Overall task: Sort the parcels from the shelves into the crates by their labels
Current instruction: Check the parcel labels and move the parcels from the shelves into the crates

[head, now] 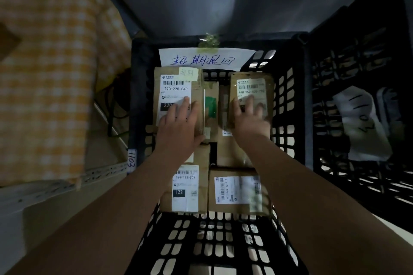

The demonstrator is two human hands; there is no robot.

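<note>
Crate [143, 96] of black lattice plastic fills the middle of the view. A second black crate [330, 87] stands at its 3 o'clock and a yellow-checked cloth [44, 73] hangs at its 9 o'clock.

Brown parcels lie flat in the first crate. The 220-220-C40 parcel [174, 87] sits at 11 o'clock and a smaller taped parcel [252, 82] at 1 o'clock. The 122 parcel [185, 187] is at 7 o'clock and a sideways-labelled parcel [237, 192] at 5 o'clock. A handwritten paper sign [205, 60] is taped to the far wall at 12 o'clock.

The left hand [178, 123] rests palm-down on the 220-220-C40 parcel. Its fingers are straight and slightly spread over the lower label, and the thumb is near the parcel's right edge. The right hand [250, 118] lies flat on the smaller taped parcel with its fingers fanned across that label and the thumb by the left edge. Neither hand curls round anything. A small yellow note [188, 73] is stuck at the 220-220-C40 parcel's top, at 12 o'clock from the left hand.
</note>
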